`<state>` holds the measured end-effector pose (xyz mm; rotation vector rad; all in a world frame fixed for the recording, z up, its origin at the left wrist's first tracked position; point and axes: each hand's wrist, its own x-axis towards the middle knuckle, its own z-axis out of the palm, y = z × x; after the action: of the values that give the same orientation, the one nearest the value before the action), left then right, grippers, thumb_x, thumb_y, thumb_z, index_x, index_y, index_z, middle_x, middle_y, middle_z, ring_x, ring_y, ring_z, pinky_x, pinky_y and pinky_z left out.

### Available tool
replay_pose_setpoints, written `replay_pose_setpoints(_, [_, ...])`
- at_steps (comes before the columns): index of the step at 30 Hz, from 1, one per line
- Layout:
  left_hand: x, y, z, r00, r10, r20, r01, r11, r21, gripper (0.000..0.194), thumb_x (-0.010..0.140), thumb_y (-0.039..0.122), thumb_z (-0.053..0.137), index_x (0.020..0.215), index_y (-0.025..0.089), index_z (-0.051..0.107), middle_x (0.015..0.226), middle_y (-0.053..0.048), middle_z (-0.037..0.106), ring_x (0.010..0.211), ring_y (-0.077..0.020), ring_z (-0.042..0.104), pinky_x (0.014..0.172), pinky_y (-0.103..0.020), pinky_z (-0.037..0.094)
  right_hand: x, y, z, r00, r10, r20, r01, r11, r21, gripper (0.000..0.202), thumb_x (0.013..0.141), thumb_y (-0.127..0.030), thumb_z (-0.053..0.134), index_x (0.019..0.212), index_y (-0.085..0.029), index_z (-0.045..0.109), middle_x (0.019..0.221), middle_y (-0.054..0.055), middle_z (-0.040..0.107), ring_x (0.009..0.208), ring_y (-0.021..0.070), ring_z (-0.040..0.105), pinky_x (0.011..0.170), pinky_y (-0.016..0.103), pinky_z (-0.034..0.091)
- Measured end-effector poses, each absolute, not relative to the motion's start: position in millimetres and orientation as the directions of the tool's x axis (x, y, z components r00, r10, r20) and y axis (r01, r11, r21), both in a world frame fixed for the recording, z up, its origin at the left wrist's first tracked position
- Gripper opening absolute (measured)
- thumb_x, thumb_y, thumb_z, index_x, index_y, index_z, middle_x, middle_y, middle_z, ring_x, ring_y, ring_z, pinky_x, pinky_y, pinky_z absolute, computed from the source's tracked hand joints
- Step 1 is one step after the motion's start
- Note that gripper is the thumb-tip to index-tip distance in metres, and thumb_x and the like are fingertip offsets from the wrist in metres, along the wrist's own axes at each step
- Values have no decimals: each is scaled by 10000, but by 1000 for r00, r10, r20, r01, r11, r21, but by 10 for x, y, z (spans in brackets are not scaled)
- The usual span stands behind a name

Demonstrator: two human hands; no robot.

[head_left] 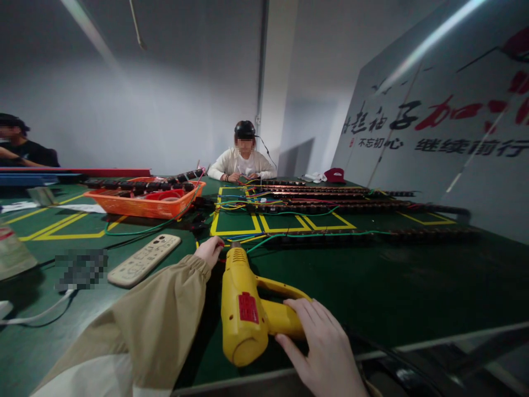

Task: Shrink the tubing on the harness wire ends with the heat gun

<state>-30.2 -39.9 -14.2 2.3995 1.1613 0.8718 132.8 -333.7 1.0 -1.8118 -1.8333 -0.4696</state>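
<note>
A yellow heat gun with a red label lies near the table's front edge, its nozzle pointing away from me. My right hand is wrapped round its handle. Just left of the nozzle, my left hand pinches the end of thin wires, with a bit of red at the fingertips. Beyond the nozzle, a green wire runs right along a long dark strip. More long strips with coloured wires lie farther back.
An orange basket holding dark strips stands at the back left. A beige power strip lies left of my sleeve. Across the green table sits a person; another person is far left. A red cap lies behind.
</note>
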Motion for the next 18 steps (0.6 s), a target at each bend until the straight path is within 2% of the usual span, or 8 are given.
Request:
replay_pose_setpoints(14, [-312, -414, -145, 466, 794, 391, 582, -608, 541, 91, 792, 177, 465, 773, 228, 537, 823, -33, 635, 805, -194, 604, 715, -296, 450, 1786, -3468, -65, 93, 755, 649, 995, -89, -39, 340, 830, -413, 534, 1108, -220, 500, 1017, 44, 627, 950, 226, 593, 918, 420, 424])
replay_pose_setpoints(18, [-288, -388, -177, 446, 807, 386, 600, -590, 541, 83, 793, 178, 461, 752, 226, 515, 796, -29, 617, 802, -198, 602, 691, -289, 442, 1785, -3480, -75, 88, 772, 630, 994, -109, -6, 437, 837, -389, 523, 1228, -209, 445, 1064, 57, 606, 982, 231, 572, 884, 412, 441])
